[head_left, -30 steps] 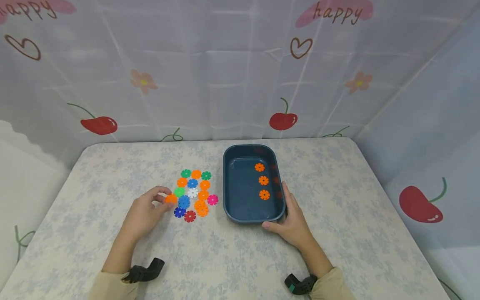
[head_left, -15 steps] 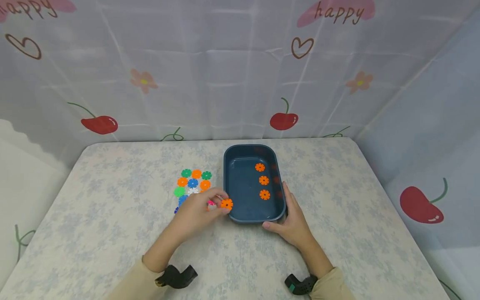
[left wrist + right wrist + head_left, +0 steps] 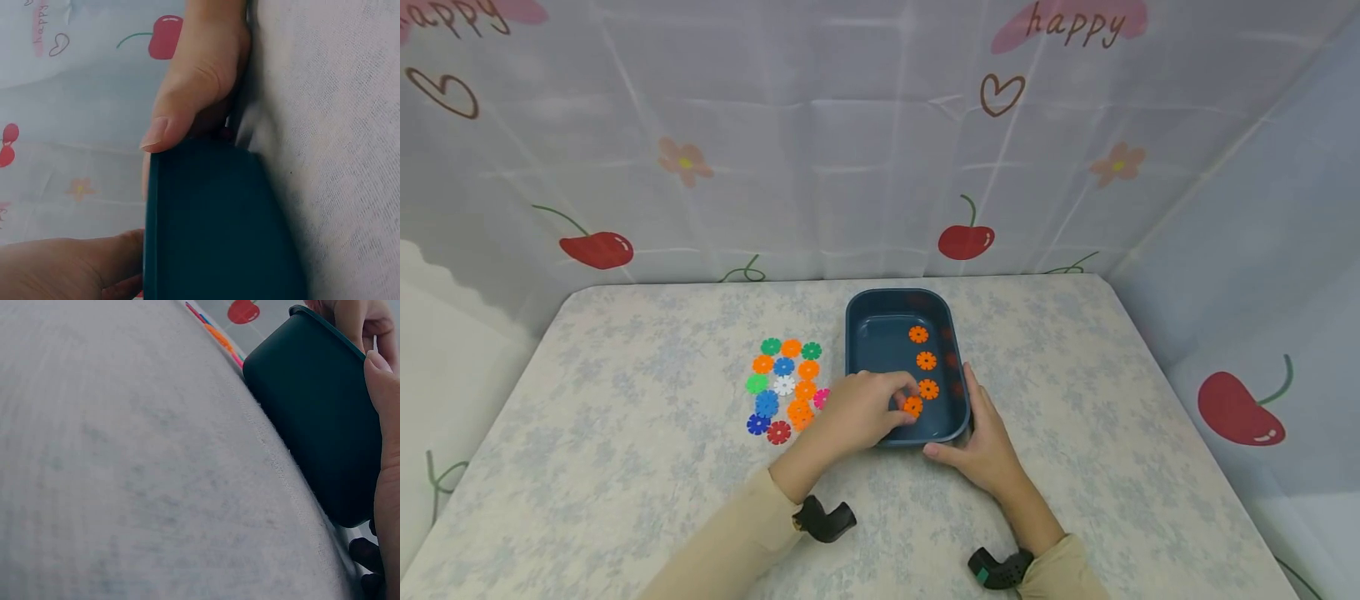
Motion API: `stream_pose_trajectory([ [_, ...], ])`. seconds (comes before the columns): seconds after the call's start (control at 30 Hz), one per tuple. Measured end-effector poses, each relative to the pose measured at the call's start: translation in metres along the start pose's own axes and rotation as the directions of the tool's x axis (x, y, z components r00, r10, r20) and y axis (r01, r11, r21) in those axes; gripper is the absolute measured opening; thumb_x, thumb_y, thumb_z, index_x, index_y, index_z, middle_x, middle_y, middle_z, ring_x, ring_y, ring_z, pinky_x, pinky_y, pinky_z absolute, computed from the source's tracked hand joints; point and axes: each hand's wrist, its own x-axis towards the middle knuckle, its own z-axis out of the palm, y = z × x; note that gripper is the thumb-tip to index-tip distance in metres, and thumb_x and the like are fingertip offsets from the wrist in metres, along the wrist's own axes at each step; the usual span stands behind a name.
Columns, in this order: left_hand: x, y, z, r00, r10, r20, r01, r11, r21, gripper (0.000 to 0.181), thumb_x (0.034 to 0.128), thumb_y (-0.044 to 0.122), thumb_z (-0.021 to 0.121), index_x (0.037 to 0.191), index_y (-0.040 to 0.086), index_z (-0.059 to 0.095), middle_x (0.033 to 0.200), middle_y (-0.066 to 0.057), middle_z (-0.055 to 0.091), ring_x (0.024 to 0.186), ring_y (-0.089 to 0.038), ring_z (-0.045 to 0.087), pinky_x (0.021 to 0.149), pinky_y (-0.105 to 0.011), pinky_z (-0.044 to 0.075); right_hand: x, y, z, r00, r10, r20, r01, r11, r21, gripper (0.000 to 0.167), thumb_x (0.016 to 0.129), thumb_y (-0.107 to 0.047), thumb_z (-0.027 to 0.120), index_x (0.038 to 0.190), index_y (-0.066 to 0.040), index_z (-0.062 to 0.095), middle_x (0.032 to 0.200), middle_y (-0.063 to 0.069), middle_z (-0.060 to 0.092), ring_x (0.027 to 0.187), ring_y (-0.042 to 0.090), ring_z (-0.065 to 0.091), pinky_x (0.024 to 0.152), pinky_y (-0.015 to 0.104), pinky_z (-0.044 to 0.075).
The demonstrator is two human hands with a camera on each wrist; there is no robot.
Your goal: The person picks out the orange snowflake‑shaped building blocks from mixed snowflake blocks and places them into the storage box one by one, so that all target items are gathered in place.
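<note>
My left hand [image 3: 865, 410] reaches over the near part of the dark blue tray [image 3: 880, 342] and pinches an orange disc [image 3: 913, 407] between thumb and fingers. Three orange discs, one of them a notched piece [image 3: 918, 334], lie in a column along the tray's right side. At the tray's near right corner my right hand [image 3: 988, 450] grips the wall, thumb in front and fingers along the side. In the left wrist view the tray [image 3: 212, 219] hides the disc; the right wrist view shows the tray's outer wall [image 3: 312, 412].
Left of the tray several notched discs lie in a group on the patterned table [image 3: 587, 417], among them a green one [image 3: 757, 383], a white one [image 3: 784, 385] and a red one [image 3: 778, 432]. A printed curtain [image 3: 820, 167] hangs behind the table.
From the group of discs, my left hand has moved right over the tray, carrying the orange disc. My right hand and the tray have stayed in place.
</note>
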Motion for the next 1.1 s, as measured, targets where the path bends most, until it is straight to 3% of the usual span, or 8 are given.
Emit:
stream_pose_trajectory([
  [0.13,0.008,0.000,0.007,0.999,-0.015,0.032,0.015,1.000,0.007,0.029,0.0831,0.029,0.081,0.109,0.023,0.071,0.081,0.013,0.068,0.073,-0.007,0.060,0.068,-0.025,0.048,0.000,0.000,0.000,1.000,-0.001,0.002,0.001,1.000,0.004,0.126,0.070,-0.031,0.090,0.161,-0.022,0.003,0.161,0.013,0.026,0.142,0.037,0.036,0.109,0.065,0.033],
  [0.33,0.016,-0.001,0.016,0.995,-0.036,0.093,0.033,0.999,0.035,0.027,0.0829,0.029,0.081,0.108,0.022,0.071,0.073,0.017,0.063,0.067,-0.004,0.057,0.065,-0.025,0.048,-0.001,-0.001,0.000,1.000,0.006,0.000,-0.006,1.000,0.014,0.125,0.071,-0.030,0.089,0.160,-0.031,0.002,0.160,0.013,0.027,0.141,0.036,0.037,0.109,0.064,0.034],
  [0.5,0.020,-0.003,0.019,0.989,-0.049,0.137,0.042,0.998,0.052,0.024,0.0832,0.029,0.081,0.104,0.022,0.072,0.068,0.017,0.061,0.063,-0.004,0.055,0.062,-0.024,0.046,-0.001,0.000,0.000,1.000,-0.007,0.000,0.007,1.000,0.017,0.125,0.071,-0.032,0.089,0.160,-0.031,0.002,0.161,0.013,0.027,0.142,0.036,0.037,0.109,0.064,0.033],
  [0.8,0.025,-0.003,0.024,0.990,-0.047,0.133,0.019,0.978,0.206,0.022,0.0827,0.032,0.081,0.098,0.019,0.072,0.074,0.008,0.066,0.064,-0.011,0.057,0.060,-0.027,0.047,0.001,0.002,0.000,1.000,-0.009,0.001,0.009,1.000,0.020,0.126,0.070,-0.029,0.090,0.161,-0.024,0.003,0.162,0.011,0.024,0.144,0.035,0.034,0.111,0.064,0.031],
  [0.97,0.027,-0.003,0.028,0.993,-0.032,0.115,-0.004,0.955,0.296,0.027,0.0837,0.039,0.079,0.102,0.020,0.073,0.093,0.005,0.071,0.073,-0.015,0.063,0.065,-0.030,0.053,0.001,0.001,0.000,1.000,-0.012,0.003,0.012,1.000,0.020,0.127,0.069,-0.029,0.090,0.160,-0.031,0.001,0.163,0.010,0.024,0.145,0.035,0.034,0.112,0.063,0.031],
  [1.1,0.029,-0.003,0.031,0.993,-0.029,0.114,-0.009,0.948,0.317,0.024,0.0840,0.037,0.079,0.101,0.020,0.074,0.092,0.004,0.067,0.072,-0.016,0.062,0.064,-0.030,0.052,0.001,0.002,0.000,1.000,-0.008,0.004,0.008,1.000,0.022,0.128,0.068,-0.028,0.091,0.159,-0.035,0.001,0.162,0.010,0.025,0.145,0.033,0.035,0.112,0.062,0.031],
])
